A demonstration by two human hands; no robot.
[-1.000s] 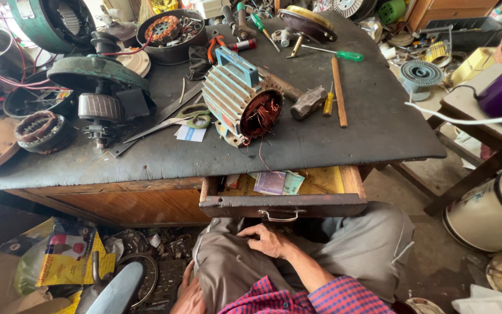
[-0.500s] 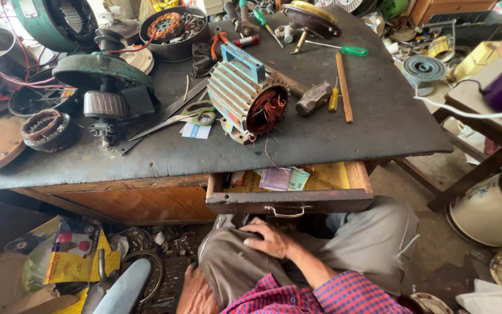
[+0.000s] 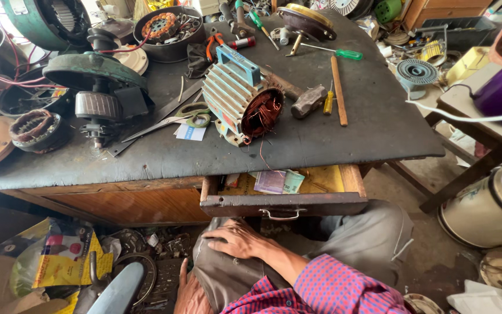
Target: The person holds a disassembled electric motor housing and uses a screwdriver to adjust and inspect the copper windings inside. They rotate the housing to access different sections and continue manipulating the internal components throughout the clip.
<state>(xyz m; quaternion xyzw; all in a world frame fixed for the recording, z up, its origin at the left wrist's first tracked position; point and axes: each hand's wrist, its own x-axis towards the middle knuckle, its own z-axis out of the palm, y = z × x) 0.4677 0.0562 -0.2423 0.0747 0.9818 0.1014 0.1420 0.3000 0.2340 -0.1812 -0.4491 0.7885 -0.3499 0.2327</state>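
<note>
below the bench edge, the right hand (image 3: 236, 239) lies flat on the person's grey-trousered left thigh (image 3: 233, 273), fingers spread and relaxed, grasping nothing. the left hand (image 3: 188, 293) shows only partly at the bottom of the view, resting open against the outer side of the same thigh, also empty. just above the right hand, a wooden drawer (image 3: 283, 203) stands pulled out from under the bench, its metal handle (image 3: 279, 214) facing the knees; folded paper notes (image 3: 278, 181) lie inside on a yellow lining. on the dark benchtop (image 3: 373, 116) directly over the drawer sits a motor (image 3: 240, 100) with a blue ribbed housing, tipped on its side, its open end showing copper windings, with a thin wire hanging over the bench edge toward the drawer. scissors (image 3: 188, 114) lie just left of the motor on a small card. a hammer (image 3: 306, 100) rests beside the motor on the right, with a wooden stick (image 3: 338, 90) near it and a green-handled screwdriver (image 3: 344, 53) further back. at the left end stands a green motor part (image 3: 94, 81) with its rotor, and a loose stator (image 3: 37, 129) beside it. a pale round appliance (image 3: 489, 206) sits on the floor at the right.
</note>
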